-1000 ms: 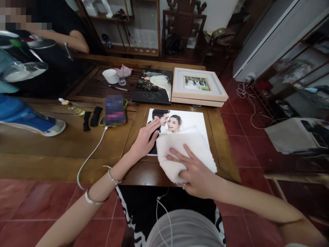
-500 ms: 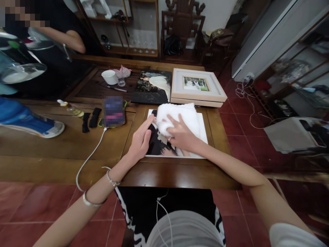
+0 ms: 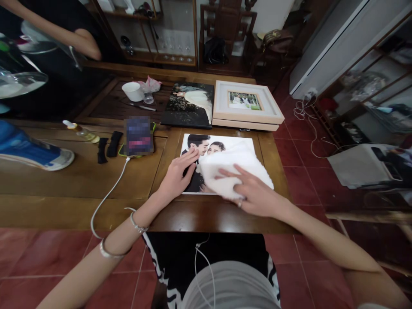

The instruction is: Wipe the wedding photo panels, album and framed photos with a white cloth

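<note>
A photo panel showing a couple lies flat on the wooden table near its front edge. My left hand rests on the panel's left part, fingers stretched out and pressing it down. A folded white towel covers much of the panel's lower right and hangs past its right side. My right hand grips the towel from above, fingers curled into the cloth, against the panel. The panel's lower right corner is hidden under the towel and hand.
Behind the panel lie a dark photo panel and a pale framed picture on a box. To the left are a phone on a white cable, black straps, a dropper bottle, a white cup and a blue bottle. Another person's arm shows at upper left.
My right hand has slid the towel right and toward me, uncovering the two faces at the panel's top. My left hand stays on the left side.
</note>
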### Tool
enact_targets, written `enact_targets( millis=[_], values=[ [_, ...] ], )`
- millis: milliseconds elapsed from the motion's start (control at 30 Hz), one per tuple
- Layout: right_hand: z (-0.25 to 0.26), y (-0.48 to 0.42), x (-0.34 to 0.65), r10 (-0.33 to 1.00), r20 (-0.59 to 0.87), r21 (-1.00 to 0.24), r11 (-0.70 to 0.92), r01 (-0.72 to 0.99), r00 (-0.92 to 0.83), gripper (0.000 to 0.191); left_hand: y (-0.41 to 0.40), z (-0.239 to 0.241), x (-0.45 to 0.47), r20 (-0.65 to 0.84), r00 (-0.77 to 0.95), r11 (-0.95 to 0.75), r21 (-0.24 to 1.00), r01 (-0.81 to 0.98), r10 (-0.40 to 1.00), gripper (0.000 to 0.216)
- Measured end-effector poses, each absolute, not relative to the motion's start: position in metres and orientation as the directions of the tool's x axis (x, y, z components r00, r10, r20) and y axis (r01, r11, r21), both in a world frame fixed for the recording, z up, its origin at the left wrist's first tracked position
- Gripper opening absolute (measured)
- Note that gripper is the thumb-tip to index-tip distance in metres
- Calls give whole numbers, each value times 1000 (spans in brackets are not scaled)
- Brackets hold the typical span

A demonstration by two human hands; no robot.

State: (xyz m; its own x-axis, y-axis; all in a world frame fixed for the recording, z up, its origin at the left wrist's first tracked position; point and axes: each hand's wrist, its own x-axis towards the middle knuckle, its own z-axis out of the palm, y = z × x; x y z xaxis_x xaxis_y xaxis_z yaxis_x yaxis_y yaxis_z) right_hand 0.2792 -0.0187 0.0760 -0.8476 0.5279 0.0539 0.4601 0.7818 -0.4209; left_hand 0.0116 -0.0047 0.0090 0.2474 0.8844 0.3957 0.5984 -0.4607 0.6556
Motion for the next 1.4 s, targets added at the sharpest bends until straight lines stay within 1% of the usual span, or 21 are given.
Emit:
enact_targets(
  millis=[67,133,267,333,400,467,567,733,833,900,933,1000,1133,1200,1300,1367,1400],
  values=[
    [70,-1,282,641,118,-400,729,555,-758,21,-4,8,12,401,258,-470,640,608,879,37],
    [66,19,277,706,154,-416,681,603,-691,27,-3,7,12,406,258,-474,633,613,877,36],
    [67,59,243,781,115,-508,578,639,-614,41,-3,6,12,430,262,-495,628,601,864,36],
    [70,74,219,782,98,-553,557,620,-616,44,-2,6,12,440,259,-501,627,597,860,36],
    [72,85,197,743,106,-584,584,564,-660,44,-1,5,11,439,253,-495,623,605,862,34],
    [71,91,182,716,118,-590,607,532,-688,43,-1,4,11,432,247,-484,616,621,867,33],
    [66,91,178,732,125,-574,604,553,-670,43,-1,4,10,434,247,-485,613,624,866,33],
    [65,80,223,787,134,-547,565,617,-602,44,-2,7,11,437,256,-496,625,603,862,34],
    [63,75,265,850,191,-537,509,672,-491,47,-3,7,11,433,258,-494,624,605,864,35],
    [59,68,290,869,233,-534,490,689,-436,48,-3,8,12,433,259,-494,622,608,863,35],
    [57,63,299,866,252,-525,498,691,-432,47,-3,8,12,433,257,-493,622,608,864,35],
    [52,45,309,833,275,-484,551,680,-480,43,-3,8,13,432,252,-489,624,609,866,35],
    [53,-15,307,706,225,-402,695,597,-671,26,-4,9,13,416,229,-462,641,613,880,37],
    [58,-46,301,635,190,-418,743,523,-749,21,-5,9,13,405,222,-450,649,613,887,40],
    [65,-73,294,550,134,-465,770,438,-825,17,-4,8,11,400,230,-450,644,618,887,42],
    [67,-73,292,536,125,-477,770,424,-835,18,-3,7,10,400,244,-459,636,620,884,42],
    [67,-67,292,550,133,-476,765,434,-824,21,-3,7,10,399,253,-465,633,619,881,42]
  ],
)
